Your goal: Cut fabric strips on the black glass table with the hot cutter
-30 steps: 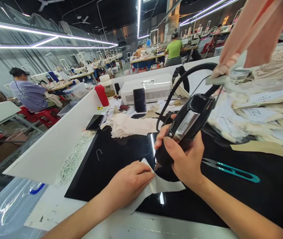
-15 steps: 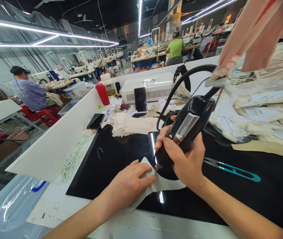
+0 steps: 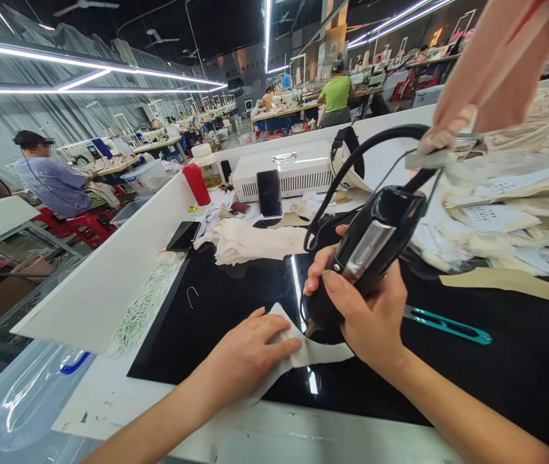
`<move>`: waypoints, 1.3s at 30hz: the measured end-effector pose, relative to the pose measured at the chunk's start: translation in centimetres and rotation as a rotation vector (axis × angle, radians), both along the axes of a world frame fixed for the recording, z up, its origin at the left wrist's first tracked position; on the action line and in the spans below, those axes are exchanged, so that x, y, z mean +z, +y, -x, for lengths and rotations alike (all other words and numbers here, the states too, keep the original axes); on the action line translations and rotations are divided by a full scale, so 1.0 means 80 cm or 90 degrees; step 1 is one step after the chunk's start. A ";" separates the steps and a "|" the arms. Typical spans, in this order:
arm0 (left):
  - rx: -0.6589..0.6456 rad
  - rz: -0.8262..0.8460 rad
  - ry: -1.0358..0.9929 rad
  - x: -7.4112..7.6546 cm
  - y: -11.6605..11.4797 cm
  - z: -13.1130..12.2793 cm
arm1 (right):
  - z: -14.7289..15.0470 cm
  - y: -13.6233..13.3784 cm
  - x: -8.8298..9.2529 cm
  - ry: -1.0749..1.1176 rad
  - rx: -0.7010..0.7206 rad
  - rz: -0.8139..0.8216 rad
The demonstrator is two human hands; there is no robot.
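Observation:
My right hand [image 3: 364, 316] is wrapped round a black corded hand tool [image 3: 368, 248] with a silver clip, held tilted with its tip down on a white fabric piece [image 3: 323, 353]. That piece lies on the glossy black work surface [image 3: 216, 303]. My left hand [image 3: 248, 354] lies flat on the left part of the fabric, fingers stretched toward the tool tip and pressing the cloth down. The tool's black cable [image 3: 352, 158] loops up and back behind it.
Teal thread snips [image 3: 448, 325] lie right of my right hand. A folded cream fabric stack [image 3: 250, 241], two phones [image 3: 183, 236] [image 3: 270, 192], a white machine box [image 3: 288, 171] and a red bottle [image 3: 196, 183] sit behind. Lace and pattern pieces [image 3: 506, 219] pile at right. Other people work at distant tables.
The tool tip has shifted slightly right along the fabric's edge, and my left hand has slid a little with the cloth. The view moved slightly.

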State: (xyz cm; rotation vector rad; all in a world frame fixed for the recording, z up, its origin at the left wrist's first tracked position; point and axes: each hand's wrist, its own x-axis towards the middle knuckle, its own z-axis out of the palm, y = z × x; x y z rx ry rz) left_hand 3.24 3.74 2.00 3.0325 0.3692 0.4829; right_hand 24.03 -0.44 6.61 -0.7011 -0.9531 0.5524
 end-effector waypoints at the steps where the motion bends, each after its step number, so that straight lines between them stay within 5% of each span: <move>1: -0.004 0.002 -0.013 0.003 -0.001 -0.001 | -0.003 -0.002 0.002 0.009 -0.001 -0.001; 8: 0.022 0.082 -0.079 0.020 -0.021 -0.030 | -0.022 -0.028 0.003 0.016 -0.039 0.012; 14: 0.072 0.166 -0.067 0.012 -0.038 -0.054 | -0.026 -0.041 -0.003 -0.011 -0.052 0.015; 26: 0.047 0.125 -0.093 -0.005 -0.050 -0.038 | -0.024 -0.041 0.001 -0.011 -0.040 0.010; 39: 0.060 0.104 -0.069 -0.002 -0.053 -0.036 | -0.008 -0.028 0.005 -0.015 -0.034 0.008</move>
